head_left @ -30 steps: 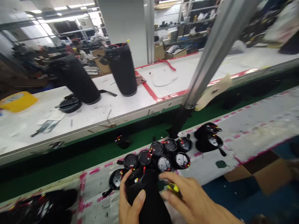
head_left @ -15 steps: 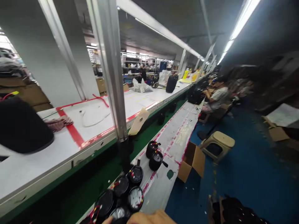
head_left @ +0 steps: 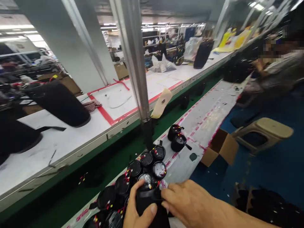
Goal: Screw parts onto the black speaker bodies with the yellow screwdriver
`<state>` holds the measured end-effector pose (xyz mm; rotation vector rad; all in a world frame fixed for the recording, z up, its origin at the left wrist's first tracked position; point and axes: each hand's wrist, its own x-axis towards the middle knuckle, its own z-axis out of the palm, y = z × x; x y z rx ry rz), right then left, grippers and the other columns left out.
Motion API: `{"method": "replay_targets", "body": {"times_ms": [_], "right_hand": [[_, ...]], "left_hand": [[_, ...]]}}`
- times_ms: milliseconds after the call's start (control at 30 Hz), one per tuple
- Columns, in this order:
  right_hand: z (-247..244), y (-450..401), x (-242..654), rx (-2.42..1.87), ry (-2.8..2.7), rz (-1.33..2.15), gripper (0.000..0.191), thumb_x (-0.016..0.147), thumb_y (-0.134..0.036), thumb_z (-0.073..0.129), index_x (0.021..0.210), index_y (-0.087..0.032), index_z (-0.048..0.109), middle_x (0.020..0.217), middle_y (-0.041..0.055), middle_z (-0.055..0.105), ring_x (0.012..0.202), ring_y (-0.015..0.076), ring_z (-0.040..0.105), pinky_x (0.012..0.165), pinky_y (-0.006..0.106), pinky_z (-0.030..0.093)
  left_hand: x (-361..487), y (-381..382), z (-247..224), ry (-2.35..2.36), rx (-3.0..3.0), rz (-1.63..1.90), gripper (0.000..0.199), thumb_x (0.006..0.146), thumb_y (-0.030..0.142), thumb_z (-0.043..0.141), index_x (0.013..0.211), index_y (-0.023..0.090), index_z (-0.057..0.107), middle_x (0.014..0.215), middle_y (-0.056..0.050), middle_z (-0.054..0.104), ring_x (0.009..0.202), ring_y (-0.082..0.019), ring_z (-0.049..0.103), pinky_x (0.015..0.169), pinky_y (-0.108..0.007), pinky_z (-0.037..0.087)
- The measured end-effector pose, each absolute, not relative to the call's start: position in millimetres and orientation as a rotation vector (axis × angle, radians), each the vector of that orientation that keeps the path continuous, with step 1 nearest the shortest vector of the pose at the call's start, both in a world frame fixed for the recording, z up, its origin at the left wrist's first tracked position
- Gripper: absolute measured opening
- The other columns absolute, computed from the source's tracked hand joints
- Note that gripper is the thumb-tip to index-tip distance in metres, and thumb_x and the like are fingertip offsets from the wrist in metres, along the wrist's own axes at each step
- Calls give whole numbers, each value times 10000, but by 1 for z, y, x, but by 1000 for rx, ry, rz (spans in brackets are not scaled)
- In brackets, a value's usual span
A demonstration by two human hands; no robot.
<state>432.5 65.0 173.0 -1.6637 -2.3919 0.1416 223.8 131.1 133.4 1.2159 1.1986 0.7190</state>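
My left hand (head_left: 137, 205) wraps round a black cylindrical unit (head_left: 150, 202) at the bottom centre, thumb on its near side. My right hand (head_left: 182, 198) is closed at the unit's right upper edge, its fingertips pinched by small red wires; what they pinch is too small to name. Around them on the lower bench (head_left: 175, 171), several black round units (head_left: 134, 167) with red and yellow connectors stand close together. Two more black round units (head_left: 178, 142) sit apart, further up the bench.
A metal post (head_left: 135, 63) rises between the benches. The white upper bench (head_left: 95, 136) holds large black cylinders (head_left: 64, 104). An open carton (head_left: 219, 147) and a stool (head_left: 263, 133) stand right. A person (head_left: 273, 66) sits further back.
The view has tilted down and turned left. Both hands have come further into view, now with a black unit between them. More of the clustered units shows.
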Motion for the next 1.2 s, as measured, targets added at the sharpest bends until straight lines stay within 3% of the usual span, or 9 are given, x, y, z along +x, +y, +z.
{"method": "replay_targets", "body": {"times_ms": [167,367,567,800,1000,1200], "right_hand": [[178,66,430,-1555,-2456,144,165,993,-229,701,996,-273,542,825,-34,715,629,214,689,515,402,315],[174,73,428,-1508,-2489,98,198,973,-130,652,992,-263,508,828,-29,688,654,212,672,527,406,282],[173,74,430,-1484,-2498,121,175,1000,-150,629,1002,-260,492,816,-27,673,649,206,657,534,395,297],[169,76,433,-1428,-2604,39,187,958,-109,622,1008,-245,505,816,-13,626,662,197,606,508,398,249],[178,76,432,-1328,-2764,-74,284,779,-66,699,911,-248,525,795,-7,582,632,205,543,472,432,129],[180,72,421,-1387,-2745,-75,321,673,-66,687,935,-222,586,782,1,566,597,208,509,457,444,95]], "left_hand": [[220,125,145,1252,1152,694,900,597,726,890,1317,234,665,1138,-74,846,1086,-357,748,1049,-448,536],[218,122,147,1236,1166,673,871,654,668,844,1365,216,625,1238,-113,815,1201,-385,707,1102,-476,490],[215,120,144,1247,1151,668,876,689,662,809,1408,218,577,1253,-118,805,1169,-377,720,1107,-473,480],[216,119,145,1313,1196,695,789,671,580,804,1353,221,632,1199,-121,806,1122,-391,724,1085,-514,493],[224,111,155,1478,1277,747,696,658,448,708,1304,198,635,1162,-117,782,1083,-351,712,1052,-507,510],[229,103,157,1623,1326,772,681,686,460,667,1309,195,595,1076,-115,788,983,-354,753,949,-517,558]]}}
